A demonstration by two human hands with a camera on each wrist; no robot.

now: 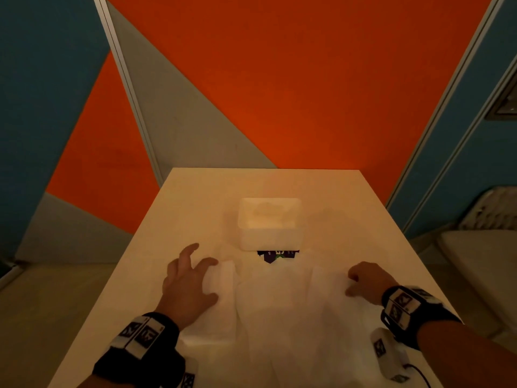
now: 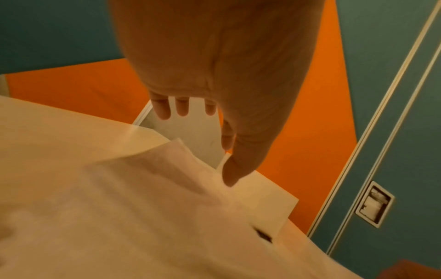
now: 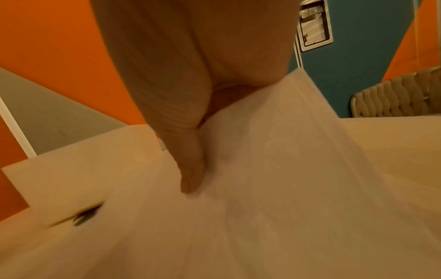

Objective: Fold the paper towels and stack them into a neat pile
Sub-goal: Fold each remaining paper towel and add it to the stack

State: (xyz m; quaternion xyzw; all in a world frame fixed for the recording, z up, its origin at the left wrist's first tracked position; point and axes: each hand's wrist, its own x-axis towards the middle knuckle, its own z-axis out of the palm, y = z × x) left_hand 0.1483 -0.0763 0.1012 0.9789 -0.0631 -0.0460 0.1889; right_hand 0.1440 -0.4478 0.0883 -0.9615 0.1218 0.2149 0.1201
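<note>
White paper towel (image 1: 279,298) spread at lower centre of the table (image 1: 195,191), mid-fold.
Your left hand (image 1: 187,284) rests open on its edge; right hand (image 1: 366,278) pinches the opposite edge. Align both edges before creasing.

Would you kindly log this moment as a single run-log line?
left hand: fingers spread, on white paper towel | right hand: pinching towel's right edge | white plastic dispenser box: behind | stack: none

The right hand (image 1: 366,278) fingers (image 3: 190,169) curl under the paper towel (image 1: 279,303) (hidden), whose near edge is cropped.
</note>
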